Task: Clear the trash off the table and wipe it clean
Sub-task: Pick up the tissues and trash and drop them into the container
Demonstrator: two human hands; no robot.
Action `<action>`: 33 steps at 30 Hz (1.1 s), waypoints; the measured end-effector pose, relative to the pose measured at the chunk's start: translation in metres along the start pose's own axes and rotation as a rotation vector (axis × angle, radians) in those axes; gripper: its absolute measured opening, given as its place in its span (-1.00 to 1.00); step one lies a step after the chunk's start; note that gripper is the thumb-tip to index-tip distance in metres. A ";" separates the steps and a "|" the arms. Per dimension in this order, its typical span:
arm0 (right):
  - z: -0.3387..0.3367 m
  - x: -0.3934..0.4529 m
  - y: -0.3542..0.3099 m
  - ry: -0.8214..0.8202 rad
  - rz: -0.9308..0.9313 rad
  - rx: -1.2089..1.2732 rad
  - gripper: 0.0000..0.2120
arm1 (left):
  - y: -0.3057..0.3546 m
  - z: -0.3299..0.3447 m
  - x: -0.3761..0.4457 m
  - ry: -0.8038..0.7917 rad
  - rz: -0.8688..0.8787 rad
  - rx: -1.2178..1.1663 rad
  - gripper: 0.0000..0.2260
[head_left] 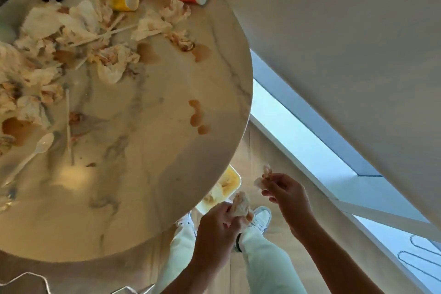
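Trash (78, 38) lies piled on the far side of the round bench (152, 150) (brown spills too), while beside its near edge the left hand (219, 224) grips a crumpled napkin (241, 205) and the right hand (284, 192) pinches a small scrap (261, 178).

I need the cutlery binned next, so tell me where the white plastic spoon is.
In the head view, the white plastic spoon lies on the marble table's left side, just below a brown spill and beside a thin white stick.

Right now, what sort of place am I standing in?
Probably a home dining spot, just after a messy meal. A round marble-look table carries crumpled napkins, a plastic spoon and brown spills; the floor is wood-look plank, and a bin sits below the table's edge.
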State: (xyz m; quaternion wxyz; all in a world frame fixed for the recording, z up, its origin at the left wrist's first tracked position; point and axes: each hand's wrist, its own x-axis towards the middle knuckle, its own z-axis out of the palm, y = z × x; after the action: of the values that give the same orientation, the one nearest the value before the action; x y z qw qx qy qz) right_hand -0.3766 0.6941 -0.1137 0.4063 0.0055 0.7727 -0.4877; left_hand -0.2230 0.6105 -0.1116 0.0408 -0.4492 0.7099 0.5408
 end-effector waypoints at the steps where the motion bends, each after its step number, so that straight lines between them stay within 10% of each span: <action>1: 0.000 0.012 0.011 -0.012 0.014 -0.026 -0.97 | -0.010 0.010 0.009 0.010 -0.054 -0.005 -0.83; 12: 0.058 0.121 0.140 -0.131 0.191 -0.236 -0.83 | -0.123 0.068 0.125 0.100 -0.593 -0.169 -0.76; 33: 0.112 0.120 0.175 -0.089 0.233 -0.326 -0.62 | -0.162 0.047 0.136 0.012 -0.634 0.026 -0.59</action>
State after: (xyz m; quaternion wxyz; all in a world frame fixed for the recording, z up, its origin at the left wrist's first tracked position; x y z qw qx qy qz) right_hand -0.3168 0.6545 -0.3424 0.4890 0.0073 0.8170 -0.3055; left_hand -0.2131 0.5653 -0.3233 0.2090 -0.6507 0.5417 0.4894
